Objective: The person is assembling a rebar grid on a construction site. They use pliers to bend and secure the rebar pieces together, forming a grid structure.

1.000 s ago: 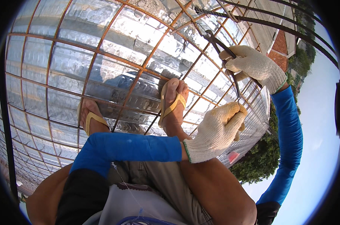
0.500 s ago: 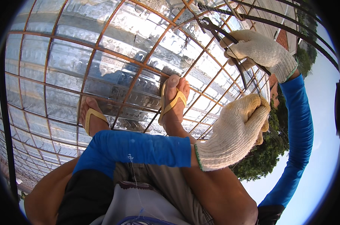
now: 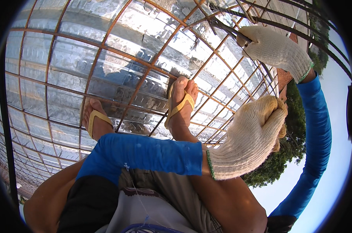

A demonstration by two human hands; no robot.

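Observation:
My right hand point(image 3: 275, 50), in a white knitted glove, is closed around the handles of dark pincers point(image 3: 225, 28). The pincers' jaws are at a rusty rebar mesh point(image 3: 144, 64), by a crossing close to a thick ribbed bar point(image 3: 232, 13). Nearer to me, my left hand point(image 3: 249, 136) is gloved too, its fingers curled into a fist. Thin dark tie wires point(image 3: 267, 73) run from this fist up toward the right hand. How many strands the fist holds is hidden by the glove.
Beneath the mesh lies shiny metal decking point(image 3: 117, 73). My sandalled feet point(image 3: 180, 103) stand on the mesh bars. Thick dark bars point(image 3: 300, 29) curve across the upper right, and an upright dark bar point(image 3: 6, 128) stands at left. Trees point(image 3: 277, 155) and sky show beyond the edge at right.
The pincers' handles, spread apart before, are now squeezed together in my right hand. Both hands have shifted slightly to the right, the left still closed on the wires.

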